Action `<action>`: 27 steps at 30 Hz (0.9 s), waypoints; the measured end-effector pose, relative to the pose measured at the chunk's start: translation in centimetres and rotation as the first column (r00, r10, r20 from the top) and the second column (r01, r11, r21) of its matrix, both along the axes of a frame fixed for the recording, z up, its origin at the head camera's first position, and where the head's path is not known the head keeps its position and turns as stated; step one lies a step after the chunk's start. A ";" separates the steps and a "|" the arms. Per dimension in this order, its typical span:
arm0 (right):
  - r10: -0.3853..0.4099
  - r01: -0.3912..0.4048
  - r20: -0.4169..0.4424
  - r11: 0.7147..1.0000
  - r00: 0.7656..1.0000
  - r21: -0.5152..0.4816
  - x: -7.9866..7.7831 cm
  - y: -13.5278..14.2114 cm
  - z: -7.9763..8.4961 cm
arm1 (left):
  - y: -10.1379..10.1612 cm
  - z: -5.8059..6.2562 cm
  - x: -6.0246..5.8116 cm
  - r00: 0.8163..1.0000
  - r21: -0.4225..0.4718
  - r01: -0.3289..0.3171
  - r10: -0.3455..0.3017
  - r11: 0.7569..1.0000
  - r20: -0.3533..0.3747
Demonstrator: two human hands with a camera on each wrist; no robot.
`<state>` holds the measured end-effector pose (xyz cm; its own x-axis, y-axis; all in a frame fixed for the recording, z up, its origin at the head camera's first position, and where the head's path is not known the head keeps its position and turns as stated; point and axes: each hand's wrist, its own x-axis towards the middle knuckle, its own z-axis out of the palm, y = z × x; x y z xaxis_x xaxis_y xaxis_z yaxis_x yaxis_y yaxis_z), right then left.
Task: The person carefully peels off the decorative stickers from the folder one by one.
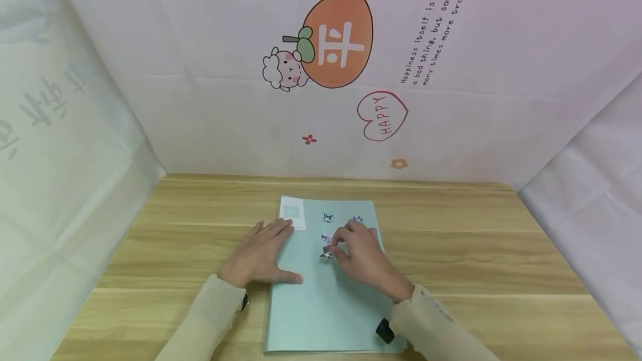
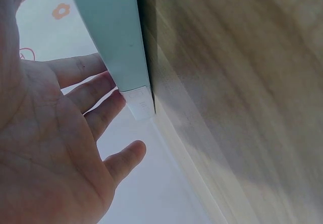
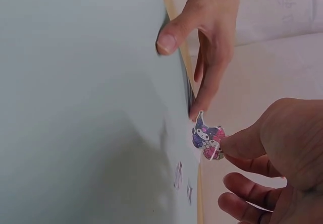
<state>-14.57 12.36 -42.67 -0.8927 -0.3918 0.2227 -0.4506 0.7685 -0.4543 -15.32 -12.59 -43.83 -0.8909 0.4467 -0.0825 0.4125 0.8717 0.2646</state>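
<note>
My right hand (image 1: 363, 254) pinches a small cartoon sticker (image 3: 209, 137) between thumb and fingers, just above a pale green sheet-like pad or folder (image 1: 321, 316). It shows dark-hooded and pink characters. More cartoon stickers lie on the green surface: one (image 1: 327, 217) near the top, another (image 1: 358, 219) beyond my right hand, and one (image 1: 325, 238) by the fingertips. My left hand (image 1: 263, 255) rests along the pad's left edge with fingers extended and thumb on the cover. A white label (image 1: 293, 212) with a pale green square sits at its top-left corner, by my left fingertips.
The pad lies on a wooden table (image 1: 451, 261). Behind the table hangs a white printed cloth (image 1: 225, 121), with further white cloth at the left (image 1: 65, 127) and right (image 1: 597, 166) sides. Dark straps (image 1: 385, 331) show at both wrists.
</note>
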 end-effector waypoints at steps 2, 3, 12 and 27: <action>-0.012 0.012 -0.002 1.000 1.000 -0.005 -0.1 0.5 0.0 | 0.0 0.0 0.0 1.000 0.000 -0.002 0.002 1.000 0.002; -0.019 0.019 -0.004 1.000 1.000 -0.006 -0.2 0.8 0.0 | 0.0 0.0 0.0 1.000 -0.001 -0.003 0.003 1.000 0.003; -0.068 0.068 0.013 0.997 0.998 -0.028 -1.1 3.7 -0.3 | 0.0 0.0 0.1 1.000 0.007 0.002 -0.002 1.000 0.005; -0.150 0.150 0.015 0.988 0.989 -0.026 -2.0 7.6 -0.5 | 0.0 -0.3 0.0 1.000 0.007 0.006 -0.006 1.000 -0.001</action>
<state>-16.56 20.01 -43.21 -0.9439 -0.2469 0.2193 -0.3248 0.8143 -0.4812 -15.28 -12.63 -44.09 -0.8883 0.4525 -0.0784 0.4180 0.8673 0.2702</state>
